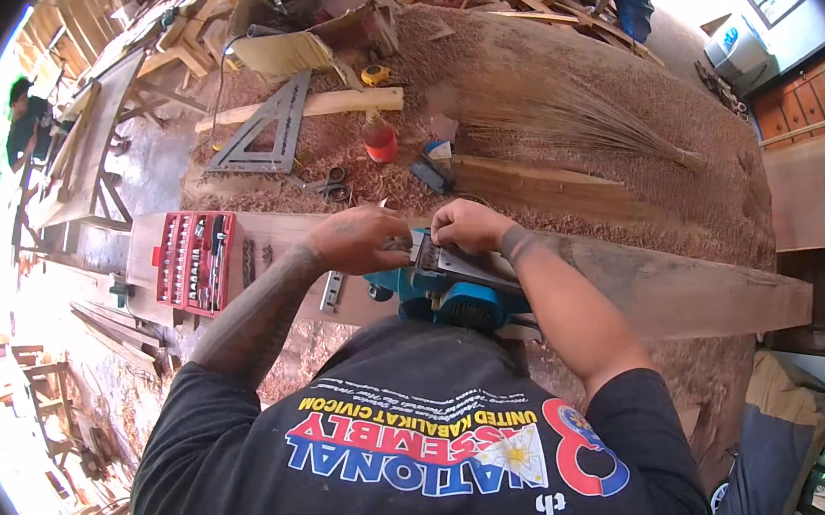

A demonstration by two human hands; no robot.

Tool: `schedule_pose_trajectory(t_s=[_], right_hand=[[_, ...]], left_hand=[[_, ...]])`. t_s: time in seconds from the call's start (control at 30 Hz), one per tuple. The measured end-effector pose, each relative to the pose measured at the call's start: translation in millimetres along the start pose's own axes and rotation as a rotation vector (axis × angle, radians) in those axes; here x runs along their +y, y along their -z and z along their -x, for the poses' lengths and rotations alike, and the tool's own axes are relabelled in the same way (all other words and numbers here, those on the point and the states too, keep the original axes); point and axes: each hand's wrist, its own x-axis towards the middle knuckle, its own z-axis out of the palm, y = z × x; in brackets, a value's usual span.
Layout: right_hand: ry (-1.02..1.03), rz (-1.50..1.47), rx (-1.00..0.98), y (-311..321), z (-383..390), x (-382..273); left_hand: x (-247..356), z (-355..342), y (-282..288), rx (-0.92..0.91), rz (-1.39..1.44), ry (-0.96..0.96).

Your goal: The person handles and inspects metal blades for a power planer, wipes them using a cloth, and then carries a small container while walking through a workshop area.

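Note:
A teal electric planer (468, 304) lies upside down on a long board (670, 295), its metal sole facing up. My left hand (359, 242) is at the planer's left end with fingers curled; what they hold is too small to make out. My right hand (466, 231) has its fingers bent and closed on the planer's metal plate near the cutter. Left of the planer lie a small metal piece (331, 291), some dark small parts and an open red socket set (193, 261).
Behind the board, shavings surround a metal square (255, 125), scissors (335, 184), tape measure (375, 75), red container (380, 146), broom (598, 121) and dark block (429, 173). Wood piles stand at the back. A person (29, 127) is beside another bench at far left.

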Motion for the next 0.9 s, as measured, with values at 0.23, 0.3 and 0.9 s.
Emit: schedule_pose_trajectory(t_s=[0.23, 0.3, 0.9], right_hand=[[0.089, -0.043, 0.111, -5, -7, 15], [0.044, -0.01, 0.196, -9, -11, 22], [-0.18, 0.268, 0.047, -5, -26, 31]], left_hand=[[12, 8, -11, 0.054, 0.133, -0.106], [13, 8, -11, 0.059, 0.132, -0.13], [2, 6, -17, 0.145, 0.316, 0.029]])
